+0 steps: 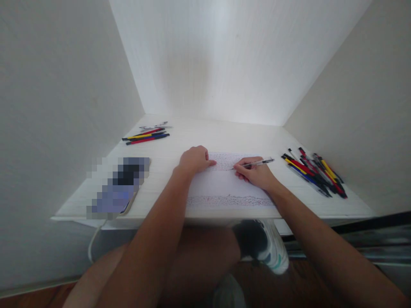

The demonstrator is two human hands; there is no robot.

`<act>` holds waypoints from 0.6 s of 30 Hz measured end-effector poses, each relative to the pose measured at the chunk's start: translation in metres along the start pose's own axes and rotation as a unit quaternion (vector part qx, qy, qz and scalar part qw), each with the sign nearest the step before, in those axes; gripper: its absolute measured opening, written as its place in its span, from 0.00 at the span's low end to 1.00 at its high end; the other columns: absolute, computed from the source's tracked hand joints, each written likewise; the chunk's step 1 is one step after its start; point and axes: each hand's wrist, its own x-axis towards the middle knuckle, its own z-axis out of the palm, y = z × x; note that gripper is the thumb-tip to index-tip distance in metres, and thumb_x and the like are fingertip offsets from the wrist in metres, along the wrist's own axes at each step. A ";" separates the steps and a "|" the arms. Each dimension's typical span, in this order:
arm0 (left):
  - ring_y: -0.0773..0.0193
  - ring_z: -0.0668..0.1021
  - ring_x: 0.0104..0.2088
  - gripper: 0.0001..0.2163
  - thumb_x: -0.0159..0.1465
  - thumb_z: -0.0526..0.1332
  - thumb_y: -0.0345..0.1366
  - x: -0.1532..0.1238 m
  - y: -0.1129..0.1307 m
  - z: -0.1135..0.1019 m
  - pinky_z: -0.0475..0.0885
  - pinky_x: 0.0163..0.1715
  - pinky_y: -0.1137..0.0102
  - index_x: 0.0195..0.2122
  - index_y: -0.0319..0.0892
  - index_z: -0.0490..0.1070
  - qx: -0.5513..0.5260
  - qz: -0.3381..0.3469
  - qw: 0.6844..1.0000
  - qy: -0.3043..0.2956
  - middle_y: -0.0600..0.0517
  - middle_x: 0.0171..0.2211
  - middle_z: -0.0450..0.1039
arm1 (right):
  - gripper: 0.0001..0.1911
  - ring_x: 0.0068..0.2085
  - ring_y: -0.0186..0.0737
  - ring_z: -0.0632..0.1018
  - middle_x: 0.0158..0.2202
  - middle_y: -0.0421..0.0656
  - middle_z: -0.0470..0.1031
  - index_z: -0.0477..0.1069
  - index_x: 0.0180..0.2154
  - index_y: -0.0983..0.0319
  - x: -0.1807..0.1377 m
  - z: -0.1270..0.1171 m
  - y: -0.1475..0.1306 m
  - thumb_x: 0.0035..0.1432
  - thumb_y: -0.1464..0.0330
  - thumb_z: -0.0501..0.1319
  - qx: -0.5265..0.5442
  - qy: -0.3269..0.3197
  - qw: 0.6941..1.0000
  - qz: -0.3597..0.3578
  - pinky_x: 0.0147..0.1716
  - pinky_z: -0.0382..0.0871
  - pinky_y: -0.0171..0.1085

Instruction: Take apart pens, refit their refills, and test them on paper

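Observation:
A white sheet of paper (224, 186) with lines of handwriting lies on the white desk (180, 145) in front of me. My right hand (255, 173) grips a clear pen (257, 163), its tip touching the paper near the top lines. My left hand (195, 159) rests on the paper's upper left corner, its fingers curled under and nothing visible in them.
A pile of several coloured pens (313, 171) lies at the right of the desk, and a smaller group of pens (146, 134) at the far left. A blurred flat object (120, 184) sits at the near left. Walls enclose the desk on three sides. My knee and a shoe (269, 248) show below the desk edge.

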 end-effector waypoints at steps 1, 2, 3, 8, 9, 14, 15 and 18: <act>0.56 0.78 0.39 0.15 0.59 0.66 0.51 0.000 0.000 0.000 0.71 0.40 0.63 0.35 0.42 0.76 -0.001 0.001 1.000 0.001 0.46 0.39 0.79 | 0.12 0.21 0.34 0.72 0.22 0.43 0.75 0.77 0.27 0.63 0.000 0.000 0.001 0.60 0.63 0.63 0.001 0.000 1.000 0.000 0.21 0.62 0.34; 0.56 0.78 0.38 0.15 0.59 0.66 0.51 0.000 0.000 0.000 0.71 0.40 0.63 0.34 0.43 0.76 -0.002 0.002 1.000 0.002 0.46 0.39 0.79 | 0.12 0.21 0.34 0.72 0.23 0.43 0.75 0.77 0.28 0.63 0.001 0.000 0.001 0.60 0.63 0.62 0.001 0.000 1.000 0.000 0.21 0.62 0.34; 0.56 0.78 0.38 0.15 0.59 0.66 0.50 0.000 0.000 0.000 0.71 0.40 0.63 0.34 0.43 0.75 -0.003 0.004 1.000 0.002 0.47 0.38 0.78 | 0.12 0.21 0.34 0.71 0.23 0.43 0.75 0.77 0.28 0.63 0.001 0.000 0.001 0.60 0.63 0.63 -0.002 -0.001 1.000 0.000 0.21 0.61 0.34; 0.55 0.78 0.39 0.15 0.59 0.66 0.50 -0.001 0.000 -0.002 0.71 0.41 0.63 0.34 0.43 0.75 -0.002 0.006 1.000 -0.004 0.47 0.38 0.78 | 0.12 0.21 0.33 0.71 0.22 0.43 0.74 0.76 0.27 0.63 0.001 -0.001 0.000 0.60 0.63 0.62 -0.001 -0.007 1.000 0.005 0.21 0.61 0.33; 0.55 0.78 0.39 0.15 0.59 0.66 0.50 -0.002 0.001 -0.002 0.71 0.41 0.63 0.34 0.43 0.75 -0.002 0.005 1.000 -0.005 0.47 0.39 0.78 | 0.12 0.21 0.33 0.71 0.22 0.43 0.74 0.76 0.27 0.63 0.001 0.000 0.000 0.60 0.63 0.62 0.001 -0.006 1.000 0.004 0.21 0.61 0.33; 0.55 0.78 0.41 0.15 0.59 0.66 0.50 -0.003 0.003 -0.004 0.71 0.42 0.62 0.35 0.42 0.75 0.004 0.000 1.000 -0.002 0.46 0.41 0.78 | 0.13 0.22 0.33 0.71 0.23 0.43 0.75 0.76 0.26 0.64 0.000 0.000 0.002 0.59 0.64 0.62 0.006 -0.012 1.000 -0.005 0.21 0.62 0.33; 0.55 0.78 0.40 0.15 0.59 0.66 0.50 -0.003 0.002 -0.004 0.71 0.42 0.62 0.35 0.42 0.75 0.004 0.000 1.000 -0.003 0.45 0.40 0.78 | 0.13 0.22 0.33 0.71 0.22 0.43 0.74 0.75 0.26 0.64 0.001 -0.001 0.003 0.59 0.64 0.62 0.010 -0.009 1.000 -0.002 0.21 0.62 0.33; 0.55 0.78 0.40 0.16 0.59 0.66 0.51 0.000 0.000 -0.002 0.71 0.41 0.63 0.35 0.43 0.75 0.003 0.002 1.000 -0.007 0.45 0.40 0.78 | 0.14 0.21 0.34 0.71 0.22 0.43 0.74 0.75 0.25 0.64 0.002 -0.005 0.001 0.59 0.62 0.64 0.047 0.055 0.997 0.003 0.21 0.64 0.34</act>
